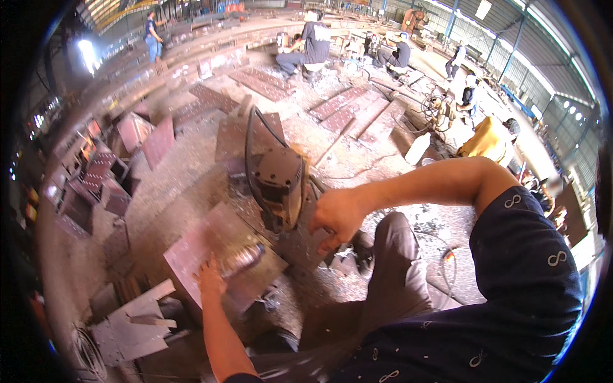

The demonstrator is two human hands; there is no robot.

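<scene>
A magnetic-base drill press (278, 182), dark grey on top with an orange-yellow body and a black cable, stands in front of me. My left hand (211, 277) lies with spread fingers on the near left part of a reddish-brown steel plate (195, 246). Beside those fingers a shiny, blurred cylindrical thing (242, 258) rests on the plate; its kind is unclear. Just right of the drill press, my right hand (338, 220) hangs with bent fingers, thumb side apart. Nothing shows in it, though the machine's side behind the fingers is partly hidden.
Steel box pieces (99, 172) are piled at the left, with a plate having a welded rib (131, 325) nearer. Flat steel plates (357, 112) lie farther off. A whitish jug (417, 149) stands at right. Several people work beyond, one in yellow (488, 137). Cables cross the floor.
</scene>
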